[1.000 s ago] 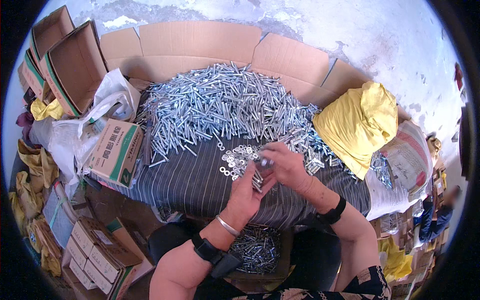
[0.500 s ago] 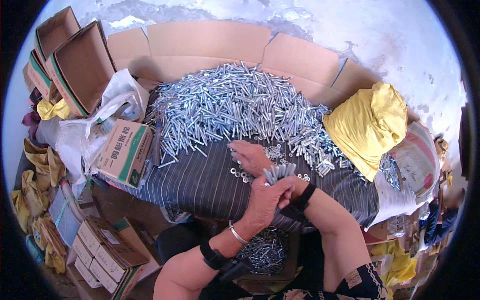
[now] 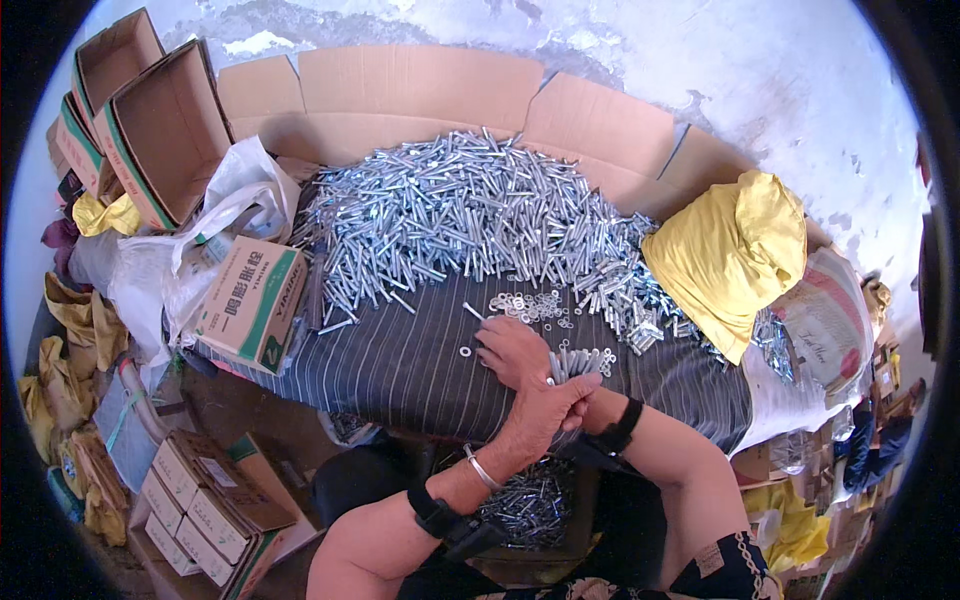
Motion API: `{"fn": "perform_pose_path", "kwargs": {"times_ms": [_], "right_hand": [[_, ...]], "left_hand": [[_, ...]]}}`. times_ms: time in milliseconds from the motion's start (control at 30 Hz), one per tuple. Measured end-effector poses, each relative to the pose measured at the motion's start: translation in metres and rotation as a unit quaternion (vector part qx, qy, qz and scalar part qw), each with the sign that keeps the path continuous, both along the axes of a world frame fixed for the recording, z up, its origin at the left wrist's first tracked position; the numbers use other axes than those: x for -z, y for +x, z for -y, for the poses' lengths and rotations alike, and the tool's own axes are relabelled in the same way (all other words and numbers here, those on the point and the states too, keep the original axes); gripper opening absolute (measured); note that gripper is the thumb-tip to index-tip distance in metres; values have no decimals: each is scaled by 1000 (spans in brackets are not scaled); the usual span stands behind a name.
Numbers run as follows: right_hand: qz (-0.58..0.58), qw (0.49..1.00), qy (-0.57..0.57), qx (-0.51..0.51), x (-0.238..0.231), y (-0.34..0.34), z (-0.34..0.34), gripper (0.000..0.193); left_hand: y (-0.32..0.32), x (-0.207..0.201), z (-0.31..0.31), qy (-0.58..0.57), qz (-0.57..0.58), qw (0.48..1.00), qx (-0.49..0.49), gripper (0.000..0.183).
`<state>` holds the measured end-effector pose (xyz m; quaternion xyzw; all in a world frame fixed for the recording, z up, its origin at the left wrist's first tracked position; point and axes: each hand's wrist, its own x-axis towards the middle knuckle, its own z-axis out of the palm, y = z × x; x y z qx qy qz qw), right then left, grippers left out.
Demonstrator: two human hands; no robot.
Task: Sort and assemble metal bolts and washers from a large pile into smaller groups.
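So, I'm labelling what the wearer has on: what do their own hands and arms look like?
The left hand is ungloved, with a silver bangle at the wrist and, farther up, a black strap bearing a dark box. The right hand is ungloved too, with another black strap. A dark sleeve with tan patterning shows on the right arm.

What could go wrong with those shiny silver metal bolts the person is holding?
The silver metal bolts stick up in a bunch from the bare left hand, so one might slip out if the grip loosens. The arms cross, so the bare right hand could get in the left one's way. The small ring-shaped silver washers lie loose on the dark striped cloth, so a bump might scatter them.
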<state>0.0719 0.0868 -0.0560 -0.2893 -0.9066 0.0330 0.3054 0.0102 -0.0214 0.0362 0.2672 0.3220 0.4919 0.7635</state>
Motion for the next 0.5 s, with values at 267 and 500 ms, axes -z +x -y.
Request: {"fn": "perform_pose_path", "kwargs": {"times_ms": [267,500], "right_hand": [[-83,986,-145,-5,-36,44,-4,24],[-101,991,-70,44,-22,9,-57,23]], "left_hand": [[6,9,4,48,36,997,46,12],[5,3,0,-9,113,990,79,13]]}}
